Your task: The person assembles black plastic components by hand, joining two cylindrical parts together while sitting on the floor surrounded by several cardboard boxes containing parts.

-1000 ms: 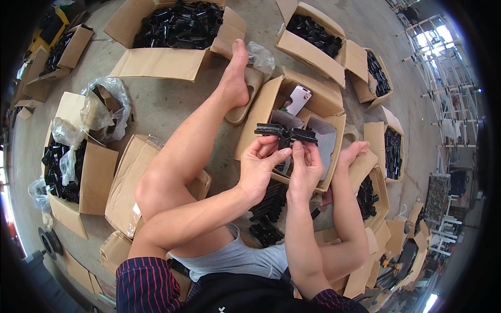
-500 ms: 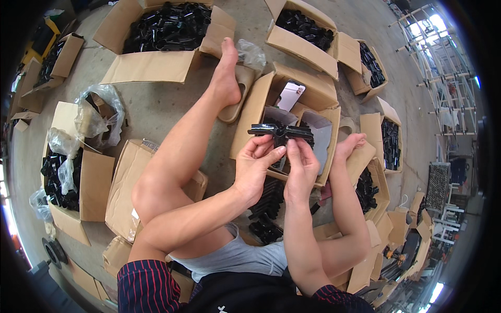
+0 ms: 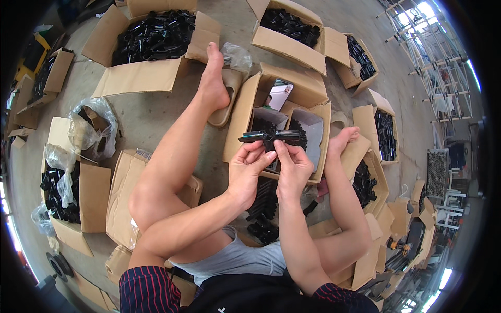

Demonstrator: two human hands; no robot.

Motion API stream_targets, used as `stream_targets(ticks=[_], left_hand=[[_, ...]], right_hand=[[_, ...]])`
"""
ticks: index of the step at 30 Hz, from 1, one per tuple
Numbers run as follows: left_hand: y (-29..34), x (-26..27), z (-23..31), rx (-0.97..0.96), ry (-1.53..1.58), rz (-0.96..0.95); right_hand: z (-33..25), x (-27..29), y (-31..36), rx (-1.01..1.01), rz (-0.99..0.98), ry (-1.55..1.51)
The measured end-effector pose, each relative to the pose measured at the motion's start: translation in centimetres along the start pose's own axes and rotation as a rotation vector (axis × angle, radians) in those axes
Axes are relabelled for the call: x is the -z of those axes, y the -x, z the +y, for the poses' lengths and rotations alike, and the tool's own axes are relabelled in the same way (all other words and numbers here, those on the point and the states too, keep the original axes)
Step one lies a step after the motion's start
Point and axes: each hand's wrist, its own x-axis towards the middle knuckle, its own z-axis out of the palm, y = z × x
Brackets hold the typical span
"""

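Note:
Between my two hands is a glossy black connector piece (image 3: 254,136) with an arm out to each side and a joint in the middle. My left hand (image 3: 245,175) pinches it just left of the middle, thumb and fingers closed. On the other side my right hand (image 3: 294,172) grips it near the joint, also closed. The piece is level, above a cardboard box (image 3: 240,117) standing between my legs. Inside that box are grey-lined compartments with small dark parts (image 3: 297,127), and a phone-like white slab (image 3: 279,96) leans at the back. My fingertips partly hide the joint.
Below my hands lie stacked black pieces (image 3: 262,229). Open cartons of black parts surround me, such as the far-left carton (image 3: 136,78) and the far-right carton (image 3: 292,50). Plastic bags (image 3: 107,125) hang at the left. A metal rack (image 3: 436,68) stands at the right.
The black connector has turned from slightly tilted to nearly level. Both hands keep hold of it. The whole view has shifted a little, moving the boxes leftward in the picture.

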Motion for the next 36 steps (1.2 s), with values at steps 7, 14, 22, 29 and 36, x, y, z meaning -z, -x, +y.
stream_targets(ticks=[7, 14, 22, 29, 36], left_hand=[[-0.4, -0.2, -1.5, 0.052, -0.036, -0.009], [0.1, -0.3, -1.0, 0.046, -0.041, -0.009], [0.0, 0.0, -1.3, 0.027, -0.03, -0.028], [0.5, -0.2, -1.0, 0.027, -0.048, -0.024], [0.7, -0.3, -1.0, 0.056, -0.009, -0.018]], right_hand=[[-0.3, 1.1, 0.2, -0.035, 0.015, -0.13], [-0.6, 0.2, 0.3, -0.073, 0.022, -0.236], [0.2, 0.5, 0.6, -0.037, 0.062, -0.168], [-1.0, 0.3, 1.1, -0.108, 0.033, -0.239], [-0.6, 0.6, 0.7, -0.056, 0.08, -0.181]])
